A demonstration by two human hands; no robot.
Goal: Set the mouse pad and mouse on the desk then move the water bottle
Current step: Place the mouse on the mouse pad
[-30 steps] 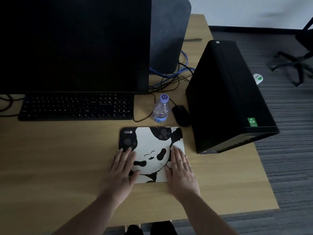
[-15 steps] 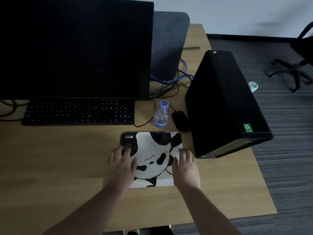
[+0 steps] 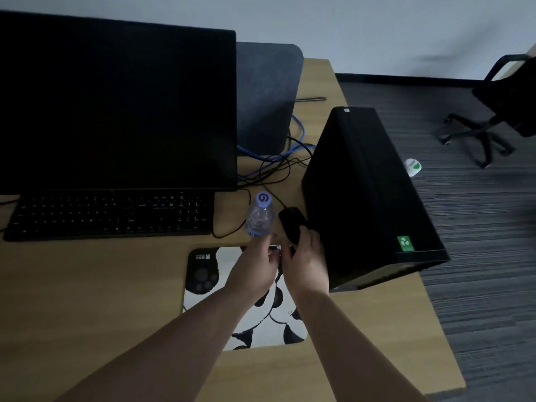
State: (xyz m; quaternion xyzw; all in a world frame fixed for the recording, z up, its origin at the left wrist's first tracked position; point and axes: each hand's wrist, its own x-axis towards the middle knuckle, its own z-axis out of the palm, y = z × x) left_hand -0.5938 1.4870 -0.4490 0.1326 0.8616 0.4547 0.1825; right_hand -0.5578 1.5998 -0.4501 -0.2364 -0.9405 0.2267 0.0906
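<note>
The panda-print mouse pad (image 3: 203, 281) lies flat on the wooden desk (image 3: 87, 300), in front of the keyboard's right end. The black wired mouse (image 3: 291, 223) sits just beyond the pad's far edge, beside the computer tower. My right hand (image 3: 306, 262) reaches over the pad, its fingers closed around the mouse's near end. My left hand (image 3: 256, 265) is right beside it with fingers curled at the pad's far edge, just below the small clear water bottle (image 3: 259, 217). Whether the left hand holds anything is hidden. The bottle stands upright between keyboard and mouse.
A black keyboard (image 3: 110, 214) and a dark monitor (image 3: 116, 105) fill the left. A black computer tower (image 3: 365, 192) stands at the right, close to the desk edge. Tangled cables (image 3: 275, 161) lie behind the bottle. An office chair (image 3: 499, 111) stands on the carpet.
Both hands have left the mouse pad's surface and moved forward to its far edge. My right hand has closed on the mouse. The view has tilted upward.
</note>
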